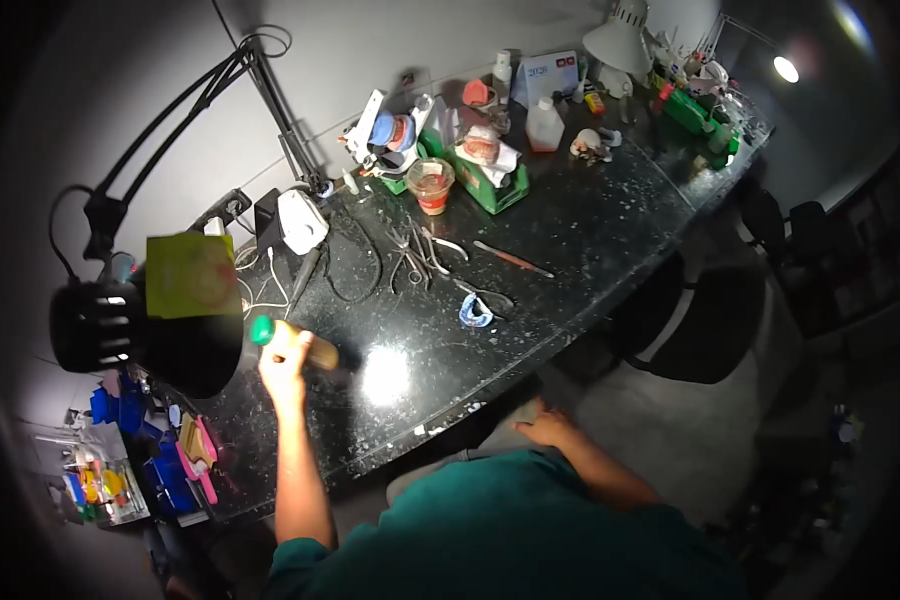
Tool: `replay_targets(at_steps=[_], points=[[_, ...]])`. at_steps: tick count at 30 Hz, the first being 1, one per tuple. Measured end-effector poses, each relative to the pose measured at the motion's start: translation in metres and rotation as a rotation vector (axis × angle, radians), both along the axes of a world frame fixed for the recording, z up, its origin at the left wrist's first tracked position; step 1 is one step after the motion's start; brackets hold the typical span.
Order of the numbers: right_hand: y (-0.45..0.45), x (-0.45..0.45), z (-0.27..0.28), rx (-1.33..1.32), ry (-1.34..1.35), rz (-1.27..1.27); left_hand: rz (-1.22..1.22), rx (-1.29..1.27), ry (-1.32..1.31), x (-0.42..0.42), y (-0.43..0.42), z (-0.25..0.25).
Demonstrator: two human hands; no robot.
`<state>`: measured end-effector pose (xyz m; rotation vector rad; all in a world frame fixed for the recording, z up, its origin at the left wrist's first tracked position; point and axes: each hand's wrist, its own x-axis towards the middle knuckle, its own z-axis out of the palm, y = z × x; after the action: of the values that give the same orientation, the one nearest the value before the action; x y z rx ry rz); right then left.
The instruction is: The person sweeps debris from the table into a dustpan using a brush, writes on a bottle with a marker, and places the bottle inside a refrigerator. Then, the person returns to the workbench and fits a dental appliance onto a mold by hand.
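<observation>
My left hand is closed around a small amber-brown bottle with a green cap. The bottle is tilted nearly sideways above the dark bench, under the black desk lamp. Below the bench's front edge, my right hand rests by my leg, its fingers loosely extended with nothing visible in them. A blue and white horseshoe-shaped dental piece lies on the bench. Behind it are several pliers and a slim brown-handled tool.
A black lamp with a yellow-green note overhangs the left side. Along the wall stand a white device with cables, a plastic cup, and a green box with a dental model. A black chair stands right.
</observation>
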<state>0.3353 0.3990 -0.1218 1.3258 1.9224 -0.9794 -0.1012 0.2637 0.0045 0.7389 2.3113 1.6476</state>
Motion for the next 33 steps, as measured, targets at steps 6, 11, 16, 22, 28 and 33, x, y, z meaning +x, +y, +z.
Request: replay_targets(at_steps=[6, 11, 16, 22, 28, 33], points=[[0.050, 0.080, 0.084, -0.187, 0.346, -0.253, -0.153, 0.408, -0.693, 0.129, 0.104, 0.018], [0.169, 0.140, 0.022, -0.344, 0.291, 0.095, -0.120, 0.447, -0.536, 0.188, 0.184, 0.049], [0.286, 0.105, 0.116, -0.223, 0.330, 0.549, 0.098, 0.618, -0.543, 0.249, 0.222, 0.095], [0.344, 0.085, 0.154, -0.304, 0.272, 0.890, 0.148, -0.167, 0.860, 0.329, 0.197, 0.198], [0.330, 0.092, 0.155, -0.341, 0.355, 1.021, -0.381, -1.360, 0.342, 0.429, 0.121, 0.111], [0.309, 0.136, 0.145, -0.473, 0.336, 0.863, -0.234, -1.133, -0.249, 0.505, 0.104, 0.158]])
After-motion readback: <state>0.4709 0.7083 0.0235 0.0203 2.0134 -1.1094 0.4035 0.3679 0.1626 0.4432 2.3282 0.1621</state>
